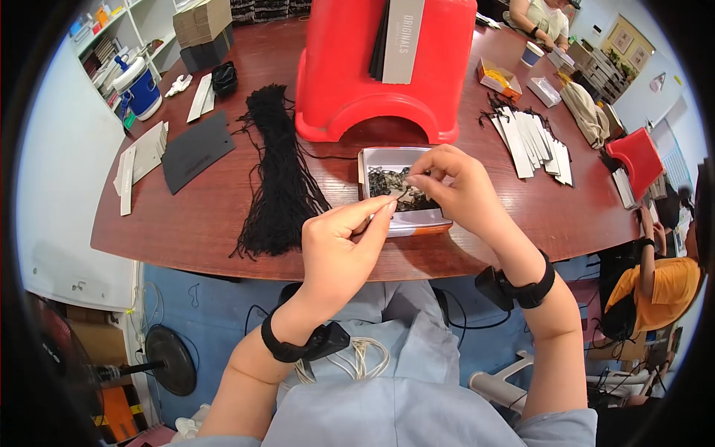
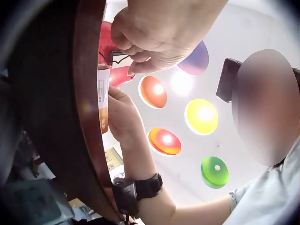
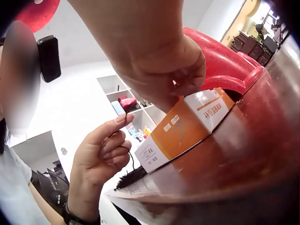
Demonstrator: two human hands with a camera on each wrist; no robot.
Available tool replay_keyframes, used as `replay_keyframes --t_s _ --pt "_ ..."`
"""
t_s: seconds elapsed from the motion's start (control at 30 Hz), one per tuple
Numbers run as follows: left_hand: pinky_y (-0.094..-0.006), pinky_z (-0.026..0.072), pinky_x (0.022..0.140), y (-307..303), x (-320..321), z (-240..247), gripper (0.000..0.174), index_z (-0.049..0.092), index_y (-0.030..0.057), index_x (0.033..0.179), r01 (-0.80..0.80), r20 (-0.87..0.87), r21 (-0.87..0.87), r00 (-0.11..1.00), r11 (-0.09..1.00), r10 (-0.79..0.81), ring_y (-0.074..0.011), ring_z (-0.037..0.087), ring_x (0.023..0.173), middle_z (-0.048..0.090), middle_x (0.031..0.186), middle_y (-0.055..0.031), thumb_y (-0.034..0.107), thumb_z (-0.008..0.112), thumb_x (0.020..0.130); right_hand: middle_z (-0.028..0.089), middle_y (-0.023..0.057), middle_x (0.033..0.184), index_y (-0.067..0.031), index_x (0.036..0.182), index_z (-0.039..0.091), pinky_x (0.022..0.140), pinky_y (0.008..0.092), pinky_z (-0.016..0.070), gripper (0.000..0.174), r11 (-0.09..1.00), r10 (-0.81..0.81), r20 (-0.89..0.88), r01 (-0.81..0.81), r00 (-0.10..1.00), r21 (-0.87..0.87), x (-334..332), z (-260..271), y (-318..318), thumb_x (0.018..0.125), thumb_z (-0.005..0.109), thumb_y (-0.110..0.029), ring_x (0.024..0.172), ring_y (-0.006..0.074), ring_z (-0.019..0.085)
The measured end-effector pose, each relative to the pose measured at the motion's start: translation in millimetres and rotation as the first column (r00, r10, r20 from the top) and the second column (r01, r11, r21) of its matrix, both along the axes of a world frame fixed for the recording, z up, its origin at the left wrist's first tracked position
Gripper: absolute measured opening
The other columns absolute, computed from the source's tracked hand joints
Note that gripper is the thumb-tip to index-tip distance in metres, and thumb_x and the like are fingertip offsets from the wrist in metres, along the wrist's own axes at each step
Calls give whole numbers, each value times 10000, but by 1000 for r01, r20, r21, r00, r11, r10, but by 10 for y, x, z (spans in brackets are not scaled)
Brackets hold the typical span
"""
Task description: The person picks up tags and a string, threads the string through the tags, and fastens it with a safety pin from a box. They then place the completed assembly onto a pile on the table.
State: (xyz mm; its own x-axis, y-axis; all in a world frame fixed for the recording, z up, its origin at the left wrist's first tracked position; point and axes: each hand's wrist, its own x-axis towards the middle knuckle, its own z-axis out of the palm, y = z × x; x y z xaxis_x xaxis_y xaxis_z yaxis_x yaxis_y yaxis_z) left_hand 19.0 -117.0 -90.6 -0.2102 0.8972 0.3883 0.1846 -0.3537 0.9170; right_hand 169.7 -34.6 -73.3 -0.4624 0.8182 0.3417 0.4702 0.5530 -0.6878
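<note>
Head view: a round wooden counter carries a red plastic stool near its middle. Left of the stool, a long bundle of black strings lies stretched toward the near edge. A fanned row of white paper tags lies well apart on the right. Just in front of the stool, close to the counter's near edge, sits a small open orange-and-white box with short black string pieces inside.

The right hand hovers over the box, its fingers drawn narrow with thumb and forefinger tips together. Whether they pinch anything cannot be told. The left hand is raised just in front of the box, off the counter. Its thumb and forefinger pinch a single thin black string. In the right wrist view, this string hangs down from the left fingertips, with the other fingers curled below.
</note>
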Motion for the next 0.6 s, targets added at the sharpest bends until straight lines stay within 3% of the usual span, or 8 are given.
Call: replay_keyframes --t_s 0.03,0.1,0.17,0.23,0.43,0.5,0.57,0.6 --pt "-150 265 414 1 5 3 138 616 -15 887 -10 -43 27 999 1000 11 10 354 482 481 556 42 31 572 766 559 52 652 -33 765 586 500 252 429 96 1000 4 -1 -4 1000 1 -2 37 -18 733 588 -123 574 137 544" --pt "-151 263 414 -2 3 13 138 616 -16 888 -21 -86 53 996 998 25 10 350 479 481 554 40 32 571 766 573 50 688 0 838 554 435 193 409 127 884 -92 -131 21 987 -466 2 116 -69 787 549 -116 543 65 518" --pt "-190 337 420 -1 -1 34 153 616 1 879 1 -92 5 996 1000 -1 -32 428 468 559 580 -76 39 584 734 582 56 712 11 851 544 430 185 417 133 863 -86 -180 -17 980 -505 28 100 -83 800 531 -111 538 65 523" --pt "-190 336 418 0 0 41 151 617 1 877 1 -100 -16 995 1000 -3 -32 429 465 556 573 -79 46 582 737 591 61 736 22 865 533 426 176 425 140 839 -81 -229 -57 970 -541 36 93 -95 812 513 -106 534 65 528" --pt "-195 334 411 39 13 25 144 617 2 867 -8 -114 -76 993 997 0 -36 427 445 545 547 -87 64 573 745 589 81 766 56 928 529 557 194 490 157 772 -128 -322 -109 938 -626 62 74 -92 794 490 -14 682 122 593" --pt "-197 335 409 42 21 19 142 618 3 863 -8 -104 -112 995 994 -4 -37 428 441 545 544 -87 67 572 745 568 103 888 44 1044 487 621 207 489 285 788 -88 -318 -130 944 -602 84 50 -81 759 494 48 759 149 594" --pt "-172 249 395 49 43 8 133 618 -16 869 -17 -117 -52 993 998 11 6 327 455 427 489 54 63 570 774 548 120 935 41 1070 458 621 209 492 330 812 -85 -336 -130 938 -569 82 49 -96 743 484 72 764 158 596" --pt "-172 249 395 50 48 5 133 618 -16 869 -17 -118 -53 993 998 11 6 327 455 427 489 54 63 570 774 528 136 983 39 1096 429 621 212 495 376 835 -82 -352 -129 932 -535 78 52 -109 727 474 95 768 167 597"
